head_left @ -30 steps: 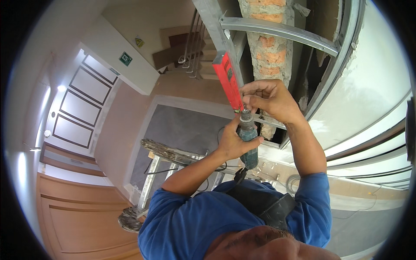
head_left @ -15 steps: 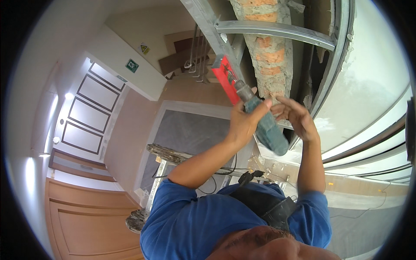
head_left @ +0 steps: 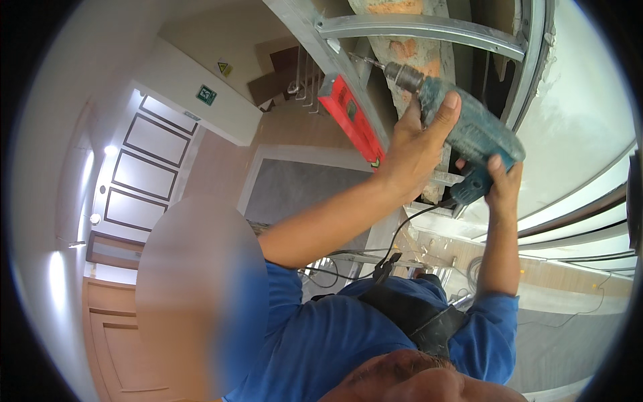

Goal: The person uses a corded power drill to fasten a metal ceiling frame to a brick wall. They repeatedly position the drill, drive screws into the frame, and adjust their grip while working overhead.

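Observation:
A dusty teal power drill (head_left: 477, 127) is held up in front of the metal framing, its long thin bit (head_left: 365, 60) aimed left at the slanting metal stud (head_left: 301, 33). Whether the tip touches metal I cannot tell. My left hand (head_left: 423, 151) wraps the drill's body just behind the chuck (head_left: 404, 77), thumb along the side. Round the rear handle closes my right hand (head_left: 506, 184), some of its fingers hidden by the grip. A red spirit level (head_left: 353, 124) lies along the stud, left of my left hand.
A curved metal crosspiece (head_left: 422, 33) spans the frame before a rough brick-and-mortar column (head_left: 439, 63). White plasterboard (head_left: 569, 120) stands to the right. The drill's black cable (head_left: 395, 244) hangs down beside my body. A blurred oval covers the lower left.
My right hand, earlier free beside the drill, now grips its handle. The drill has moved up and right and turned, its bit now clear of the spirit level.

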`<control>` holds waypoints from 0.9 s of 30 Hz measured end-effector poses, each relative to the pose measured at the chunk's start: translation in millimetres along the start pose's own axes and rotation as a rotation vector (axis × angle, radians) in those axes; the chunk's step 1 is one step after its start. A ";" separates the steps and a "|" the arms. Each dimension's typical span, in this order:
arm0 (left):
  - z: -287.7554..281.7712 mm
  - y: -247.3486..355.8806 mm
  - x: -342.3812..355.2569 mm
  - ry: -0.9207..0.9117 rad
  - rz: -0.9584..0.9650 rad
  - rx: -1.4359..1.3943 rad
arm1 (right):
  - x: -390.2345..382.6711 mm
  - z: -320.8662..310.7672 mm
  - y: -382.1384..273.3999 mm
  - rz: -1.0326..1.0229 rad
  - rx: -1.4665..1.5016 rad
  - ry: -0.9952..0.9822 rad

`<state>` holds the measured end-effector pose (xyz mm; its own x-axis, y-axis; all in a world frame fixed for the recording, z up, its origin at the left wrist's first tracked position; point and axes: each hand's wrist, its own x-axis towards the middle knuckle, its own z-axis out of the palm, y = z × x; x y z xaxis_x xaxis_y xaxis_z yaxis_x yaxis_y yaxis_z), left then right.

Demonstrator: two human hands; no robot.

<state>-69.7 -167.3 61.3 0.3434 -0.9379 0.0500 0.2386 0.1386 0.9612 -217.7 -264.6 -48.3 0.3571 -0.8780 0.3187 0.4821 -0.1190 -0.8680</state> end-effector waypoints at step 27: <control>-129.2 186.6 136.0 0.489 1.003 0.907 | 82.0 16.6 -44.0 0.060 -0.136 -0.199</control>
<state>138.9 -227.9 212.3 0.3330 -0.3401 0.8795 -0.8729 0.2417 0.4239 -196.4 -323.6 22.3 0.5387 -0.7784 0.3225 0.3480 -0.1430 -0.9265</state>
